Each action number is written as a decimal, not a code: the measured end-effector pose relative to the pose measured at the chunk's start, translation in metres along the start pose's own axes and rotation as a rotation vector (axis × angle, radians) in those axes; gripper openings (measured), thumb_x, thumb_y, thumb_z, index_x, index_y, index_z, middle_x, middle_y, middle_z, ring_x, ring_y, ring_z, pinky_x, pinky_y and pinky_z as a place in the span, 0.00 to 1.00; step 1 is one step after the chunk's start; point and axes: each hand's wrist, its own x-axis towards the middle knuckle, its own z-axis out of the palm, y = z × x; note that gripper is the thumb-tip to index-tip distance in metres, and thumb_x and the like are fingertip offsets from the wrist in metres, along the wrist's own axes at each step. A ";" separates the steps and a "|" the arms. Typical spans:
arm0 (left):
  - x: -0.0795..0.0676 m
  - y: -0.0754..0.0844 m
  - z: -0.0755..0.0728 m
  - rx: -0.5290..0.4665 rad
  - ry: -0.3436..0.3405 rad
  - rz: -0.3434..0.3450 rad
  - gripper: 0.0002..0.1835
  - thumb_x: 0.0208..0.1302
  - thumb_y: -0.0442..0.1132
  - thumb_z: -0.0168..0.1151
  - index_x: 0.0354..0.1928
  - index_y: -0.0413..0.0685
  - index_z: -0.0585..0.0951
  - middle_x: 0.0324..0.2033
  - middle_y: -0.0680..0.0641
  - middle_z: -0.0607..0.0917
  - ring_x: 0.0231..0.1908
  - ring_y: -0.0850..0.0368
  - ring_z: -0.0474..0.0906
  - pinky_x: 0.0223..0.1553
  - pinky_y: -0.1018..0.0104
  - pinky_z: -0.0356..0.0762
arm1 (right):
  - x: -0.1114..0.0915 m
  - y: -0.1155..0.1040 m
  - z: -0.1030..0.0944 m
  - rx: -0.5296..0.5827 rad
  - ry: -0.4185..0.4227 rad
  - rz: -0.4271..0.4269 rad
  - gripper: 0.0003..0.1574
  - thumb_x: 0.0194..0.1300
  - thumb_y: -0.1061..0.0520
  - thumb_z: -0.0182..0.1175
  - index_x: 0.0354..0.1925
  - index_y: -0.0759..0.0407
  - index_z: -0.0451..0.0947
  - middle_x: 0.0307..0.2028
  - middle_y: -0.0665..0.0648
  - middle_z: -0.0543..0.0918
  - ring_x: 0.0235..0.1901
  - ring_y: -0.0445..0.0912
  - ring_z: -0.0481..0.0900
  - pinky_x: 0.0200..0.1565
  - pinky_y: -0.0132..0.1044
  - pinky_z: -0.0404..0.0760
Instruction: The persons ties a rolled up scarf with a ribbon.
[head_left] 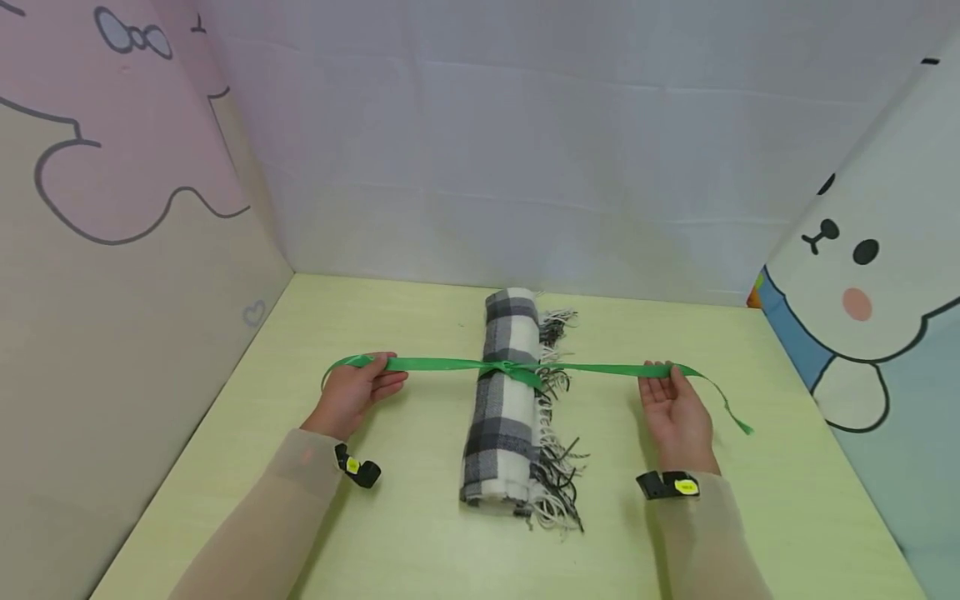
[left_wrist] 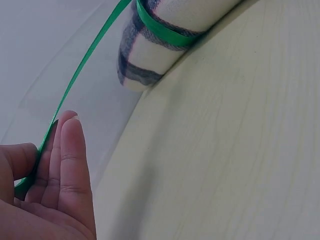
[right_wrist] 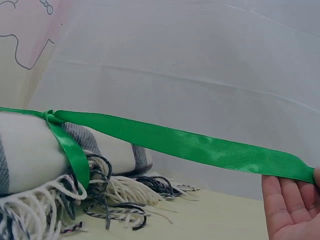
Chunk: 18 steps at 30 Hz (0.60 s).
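A rolled plaid scarf (head_left: 498, 425) in grey, white and black lies lengthwise on the table, its fringe (head_left: 557, 492) along the right side. Round its middle runs a green ribbon (right_wrist: 175, 142), crossed in a knot (right_wrist: 51, 117) on top. My left hand (head_left: 352, 393) pinches one ribbon end between thumb and fingers, left of the scarf. On the other side my right hand (head_left: 680, 417) pinches the opposite end, its tail hanging past the thumb. Both ribbon lengths stretch nearly straight outward from the knot, above the table.
The pale yellow table (head_left: 420, 550) meets a white cloth wall (head_left: 480, 167) at the back. Side panels with cartoon drawings stand at the left (head_left: 135, 333) and right (head_left: 885, 250). Black straps with cameras sit on both wrists.
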 end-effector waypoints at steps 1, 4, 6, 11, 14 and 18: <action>0.000 0.000 -0.001 0.000 0.003 -0.001 0.23 0.68 0.41 0.56 0.57 0.31 0.72 0.45 0.36 0.81 0.44 0.45 0.81 0.46 0.59 0.78 | 0.000 -0.001 0.000 -0.009 0.005 -0.006 0.18 0.59 0.64 0.63 0.47 0.61 0.70 0.44 0.58 0.75 0.58 0.49 0.70 0.57 0.43 0.71; 0.001 -0.001 -0.004 0.011 0.015 -0.007 0.22 0.68 0.41 0.55 0.57 0.32 0.72 0.45 0.35 0.82 0.43 0.46 0.82 0.45 0.59 0.78 | -0.002 -0.004 -0.001 -0.063 0.028 -0.040 0.22 0.59 0.63 0.63 0.51 0.59 0.67 0.51 0.58 0.71 0.62 0.50 0.65 0.57 0.44 0.70; 0.002 -0.002 -0.006 0.010 0.027 -0.012 0.21 0.69 0.41 0.55 0.56 0.32 0.73 0.44 0.35 0.82 0.43 0.47 0.82 0.45 0.59 0.78 | -0.003 -0.006 -0.002 -0.097 0.044 -0.062 0.24 0.61 0.63 0.62 0.53 0.59 0.66 0.55 0.58 0.68 0.63 0.50 0.62 0.57 0.44 0.70; 0.002 0.000 -0.014 -0.006 0.051 -0.021 0.20 0.68 0.40 0.56 0.55 0.32 0.73 0.41 0.38 0.83 0.41 0.49 0.83 0.45 0.60 0.78 | -0.006 -0.012 -0.004 -0.121 0.076 -0.085 0.23 0.64 0.62 0.59 0.56 0.59 0.66 0.60 0.58 0.64 0.64 0.51 0.61 0.58 0.44 0.69; -0.001 0.004 -0.019 -0.037 0.084 -0.032 0.20 0.67 0.41 0.58 0.54 0.33 0.73 0.38 0.40 0.84 0.41 0.49 0.83 0.45 0.60 0.78 | -0.006 -0.017 -0.006 -0.120 0.087 -0.088 0.24 0.64 0.62 0.59 0.57 0.59 0.66 0.58 0.58 0.66 0.64 0.51 0.62 0.58 0.44 0.69; -0.005 0.010 -0.026 -0.078 0.113 -0.046 0.20 0.66 0.43 0.58 0.53 0.34 0.72 0.36 0.42 0.84 0.42 0.49 0.83 0.47 0.60 0.77 | -0.004 -0.022 -0.007 -0.125 0.095 -0.098 0.24 0.65 0.61 0.58 0.58 0.58 0.65 0.57 0.58 0.68 0.64 0.51 0.62 0.56 0.45 0.72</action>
